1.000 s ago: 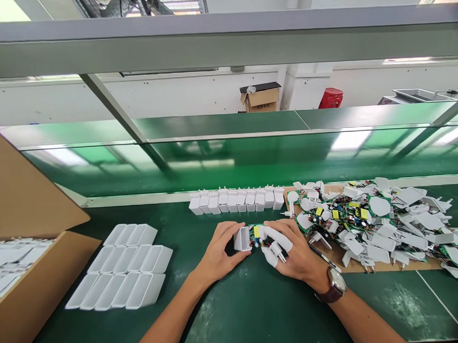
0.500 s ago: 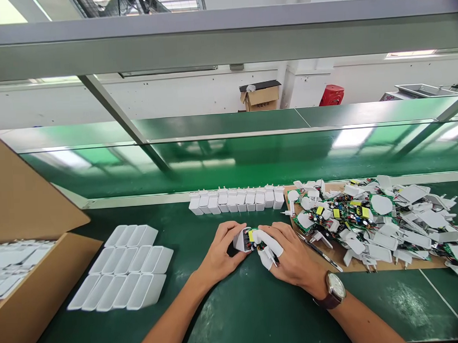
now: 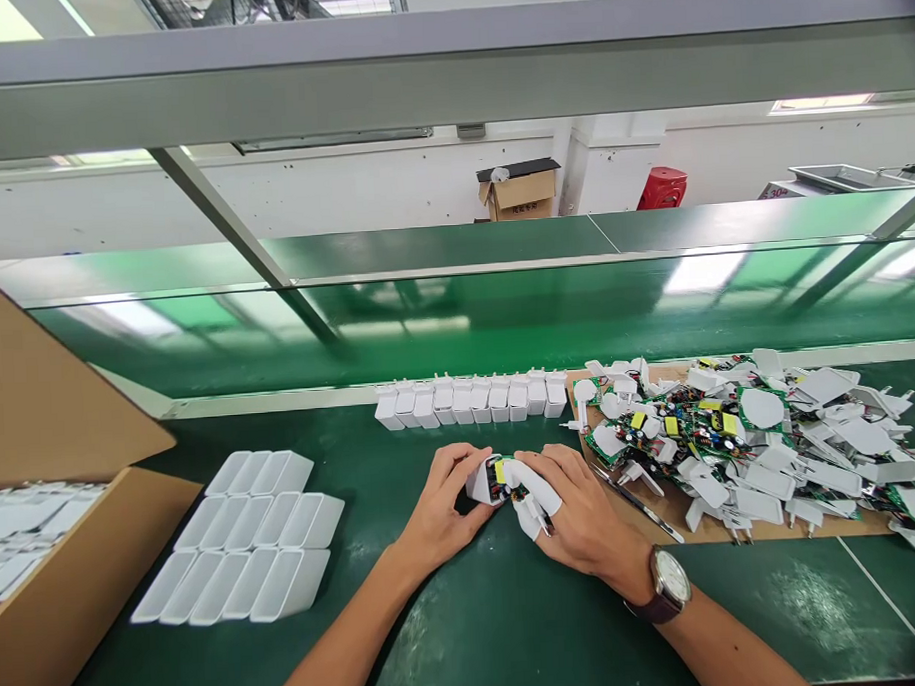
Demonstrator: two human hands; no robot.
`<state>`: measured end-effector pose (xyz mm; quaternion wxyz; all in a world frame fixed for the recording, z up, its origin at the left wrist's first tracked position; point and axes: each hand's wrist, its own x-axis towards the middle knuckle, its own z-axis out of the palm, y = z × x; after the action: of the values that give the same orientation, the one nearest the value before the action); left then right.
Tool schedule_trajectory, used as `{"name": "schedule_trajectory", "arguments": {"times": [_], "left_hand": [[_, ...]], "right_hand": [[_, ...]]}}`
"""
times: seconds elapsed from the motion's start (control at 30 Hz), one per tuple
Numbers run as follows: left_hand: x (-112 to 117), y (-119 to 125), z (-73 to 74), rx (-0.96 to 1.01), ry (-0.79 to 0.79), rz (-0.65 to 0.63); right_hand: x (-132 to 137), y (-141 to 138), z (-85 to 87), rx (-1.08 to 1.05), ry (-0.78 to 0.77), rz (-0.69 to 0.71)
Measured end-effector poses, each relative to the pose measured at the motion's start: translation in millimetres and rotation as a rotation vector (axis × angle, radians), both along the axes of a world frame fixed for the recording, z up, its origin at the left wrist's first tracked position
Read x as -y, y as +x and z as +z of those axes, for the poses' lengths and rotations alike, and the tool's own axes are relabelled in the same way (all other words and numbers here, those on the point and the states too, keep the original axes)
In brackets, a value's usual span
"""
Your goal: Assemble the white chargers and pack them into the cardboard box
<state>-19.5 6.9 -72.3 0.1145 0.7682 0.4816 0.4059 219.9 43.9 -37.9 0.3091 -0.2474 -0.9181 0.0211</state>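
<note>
Over the front middle of the bench, my left hand (image 3: 449, 501) is closed on a white plastic charger housing (image 3: 477, 482). My right hand (image 3: 579, 507) grips a circuit board (image 3: 501, 477) with a yellow transformer and white plug and cover pieces (image 3: 536, 488) attached. The board's left end meets the mouth of the housing; how deep it sits inside is hidden by fingers. Behind my hands stands a row of white chargers (image 3: 471, 401) with pins on top. Left of my left hand lie three rows of open white housings (image 3: 239, 526).
On the right, a brown cardboard sheet (image 3: 678, 531) carries a heap of circuit boards with white parts (image 3: 766, 452). A dark pen-like tool (image 3: 647, 508) lies at its near edge. An open cardboard box (image 3: 96, 546) of white pieces stands left. A metal frame bar (image 3: 448, 83) crosses above.
My right hand has shifted very slightly left, bringing the board and its white pieces a little closer to the housing. My left hand has hardly moved.
</note>
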Motion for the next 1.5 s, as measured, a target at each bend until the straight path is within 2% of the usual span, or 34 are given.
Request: {"name": "schedule_trajectory", "arguments": {"times": [0.3, 0.53, 1.07, 1.5], "left_hand": [[-0.5, 1.3, 1.1, -0.006, 0.02, -0.01], [0.7, 2.2, 4.5, -0.005, -0.007, 0.003], [0.6, 3.1, 4.1, -0.016, 0.009, 0.018], [0.3, 3.2, 2.0, -0.005, 0.006, 0.02]], "right_hand": [[-0.5, -1.3, -0.7, -0.019, 0.051, 0.014], [-1.6, -0.8, -3.4, -0.015, -0.011, 0.022], [-1.7, -2.2, -0.6, -0.027, 0.051, 0.023], [-1.4, -1.4, -1.5, -0.016, 0.004, 0.026]]}}
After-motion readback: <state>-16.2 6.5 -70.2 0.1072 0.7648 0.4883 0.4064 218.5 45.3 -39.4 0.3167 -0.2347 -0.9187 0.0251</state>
